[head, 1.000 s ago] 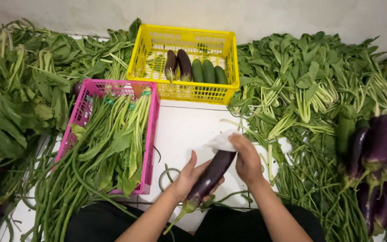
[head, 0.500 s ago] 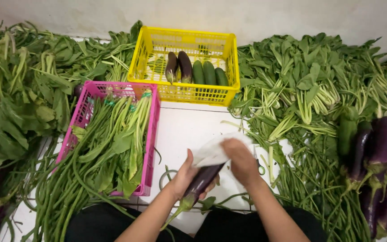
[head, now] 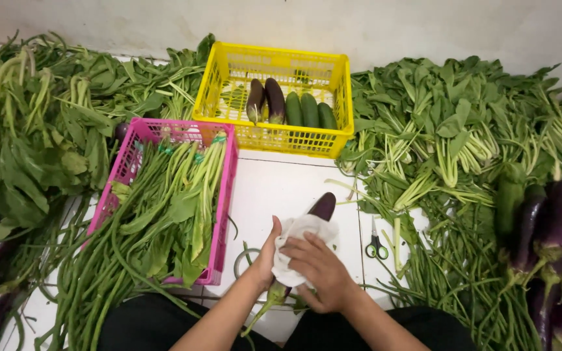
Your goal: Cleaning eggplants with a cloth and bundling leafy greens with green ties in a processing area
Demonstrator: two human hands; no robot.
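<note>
Down in the head view, both hands meet over a white tiled floor near the bottom middle. Wrapped in a white cloth is a dark purple eggplant; its rounded tip pokes out above the cloth toward the upper right, and its green stem end shows below the hands. The left hand cups the wrapped eggplant from the left, thumb raised along the cloth. The right hand lies over the cloth with its fingers curled and pressed onto it, closing on cloth and eggplant together.

Just to the right, apart from the hands, a small pair of scissors with green handles lies on the floor. To the left stands a pink crate filled with long green stems and leaves. Further back a yellow crate holds two eggplants and several cucumbers. Heaps of leafy greens and long beans spread along both sides, and a cluster of loose eggplants rests on the greens at the far right. A few more purple ones show at the lower left edge.
</note>
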